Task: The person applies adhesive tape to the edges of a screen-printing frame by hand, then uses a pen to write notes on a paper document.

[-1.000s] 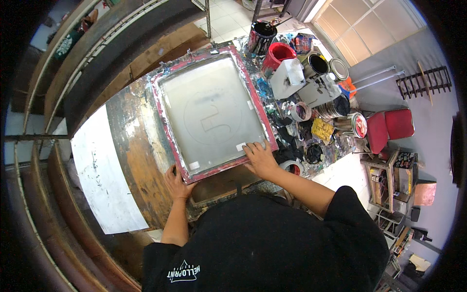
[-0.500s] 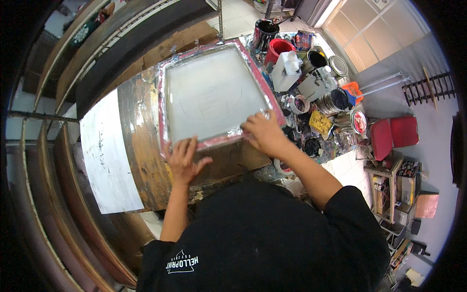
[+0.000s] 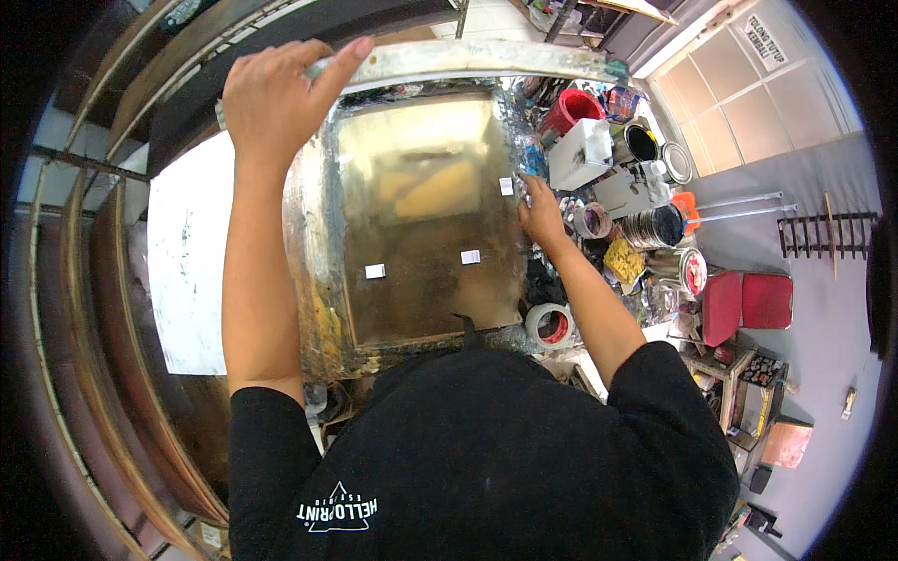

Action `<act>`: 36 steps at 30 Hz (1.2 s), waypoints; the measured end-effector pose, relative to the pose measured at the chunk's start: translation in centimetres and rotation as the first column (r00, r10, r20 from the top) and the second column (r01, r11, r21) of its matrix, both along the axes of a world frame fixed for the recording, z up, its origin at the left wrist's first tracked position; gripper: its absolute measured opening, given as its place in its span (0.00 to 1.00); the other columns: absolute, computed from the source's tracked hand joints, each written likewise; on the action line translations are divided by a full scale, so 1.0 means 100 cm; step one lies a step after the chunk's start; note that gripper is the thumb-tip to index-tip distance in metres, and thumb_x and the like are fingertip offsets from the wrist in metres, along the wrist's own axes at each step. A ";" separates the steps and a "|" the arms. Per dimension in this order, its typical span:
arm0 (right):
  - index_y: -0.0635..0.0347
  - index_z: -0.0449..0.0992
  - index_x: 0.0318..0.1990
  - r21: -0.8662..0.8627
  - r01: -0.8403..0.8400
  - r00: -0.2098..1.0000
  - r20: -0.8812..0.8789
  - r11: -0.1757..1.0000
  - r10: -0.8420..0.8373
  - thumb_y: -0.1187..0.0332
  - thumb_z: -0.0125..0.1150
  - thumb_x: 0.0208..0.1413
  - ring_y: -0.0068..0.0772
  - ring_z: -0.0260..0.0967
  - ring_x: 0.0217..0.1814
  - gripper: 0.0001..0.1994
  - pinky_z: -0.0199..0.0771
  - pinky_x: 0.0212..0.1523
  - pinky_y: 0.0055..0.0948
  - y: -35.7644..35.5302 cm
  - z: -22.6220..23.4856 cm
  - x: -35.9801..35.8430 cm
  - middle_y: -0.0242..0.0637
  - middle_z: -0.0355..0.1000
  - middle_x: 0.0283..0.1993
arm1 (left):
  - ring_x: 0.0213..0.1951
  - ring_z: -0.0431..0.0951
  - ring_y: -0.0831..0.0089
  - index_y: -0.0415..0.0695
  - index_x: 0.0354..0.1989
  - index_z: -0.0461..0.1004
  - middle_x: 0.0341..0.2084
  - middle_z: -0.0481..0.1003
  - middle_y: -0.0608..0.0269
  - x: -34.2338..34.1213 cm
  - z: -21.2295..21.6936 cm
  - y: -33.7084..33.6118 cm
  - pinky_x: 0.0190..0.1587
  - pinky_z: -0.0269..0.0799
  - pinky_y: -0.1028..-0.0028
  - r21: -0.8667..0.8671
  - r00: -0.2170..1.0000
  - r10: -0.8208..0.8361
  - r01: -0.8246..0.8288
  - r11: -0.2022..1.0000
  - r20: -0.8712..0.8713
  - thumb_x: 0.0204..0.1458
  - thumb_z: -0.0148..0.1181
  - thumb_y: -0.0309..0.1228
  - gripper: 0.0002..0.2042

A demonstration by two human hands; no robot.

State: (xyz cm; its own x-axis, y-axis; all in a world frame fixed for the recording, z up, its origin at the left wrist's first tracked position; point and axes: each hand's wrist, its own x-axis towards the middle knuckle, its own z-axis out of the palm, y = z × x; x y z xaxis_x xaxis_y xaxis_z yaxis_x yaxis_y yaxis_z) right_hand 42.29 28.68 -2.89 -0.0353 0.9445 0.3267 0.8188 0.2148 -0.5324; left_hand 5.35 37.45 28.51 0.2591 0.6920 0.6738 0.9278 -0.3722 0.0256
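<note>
Head view: a screen frame [image 3: 421, 201] is raised on edge above the surface [image 3: 323, 323]. Its top rail is gripped by the left hand [image 3: 276, 89], fingers curled over it. Its right edge is pinched by the right hand [image 3: 541, 213]. Paint cans [image 3: 645, 187] are crowded just beside it.

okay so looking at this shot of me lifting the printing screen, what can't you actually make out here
- Head view: the left hand wraps the raised screen frame; its fingers behind the bar are hidden.
- The right hand sits at the frame's right edge; whether it grips or only touches is unclear.
- The platen's near edge is hidden by the black shirt.
- The paint cans are too small to tell contents.
</note>
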 end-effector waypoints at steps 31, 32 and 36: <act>0.55 0.80 0.45 -0.250 -0.039 0.983 0.167 0.968 0.083 0.75 0.58 0.57 0.60 0.76 0.46 0.10 0.77 0.47 0.53 0.034 -0.014 0.031 0.50 0.75 0.45 | 0.20 0.76 0.55 0.44 0.18 0.82 0.14 0.75 0.55 -0.061 -0.011 0.099 0.30 0.68 0.60 0.094 0.853 -0.278 0.264 0.960 0.443 0.55 0.64 0.57 0.27; 0.55 0.80 0.46 -0.252 -0.042 0.979 0.185 0.967 0.090 0.75 0.58 0.57 0.61 0.76 0.46 0.10 0.77 0.47 0.53 0.037 -0.019 0.032 0.50 0.74 0.44 | 0.20 0.76 0.56 0.44 0.18 0.82 0.14 0.75 0.55 -0.061 -0.016 0.102 0.29 0.68 0.61 0.092 0.848 -0.284 0.273 0.958 0.447 0.55 0.64 0.57 0.27; 0.56 0.79 0.44 -0.279 -0.025 0.964 0.246 0.960 0.096 0.74 0.58 0.59 0.62 0.74 0.45 0.08 0.75 0.45 0.53 0.048 -0.041 0.052 0.50 0.74 0.43 | 0.20 0.77 0.57 0.44 0.19 0.82 0.14 0.76 0.56 0.020 0.023 0.043 0.29 0.68 0.61 0.083 0.973 -0.067 0.050 0.995 0.221 0.54 0.64 0.57 0.27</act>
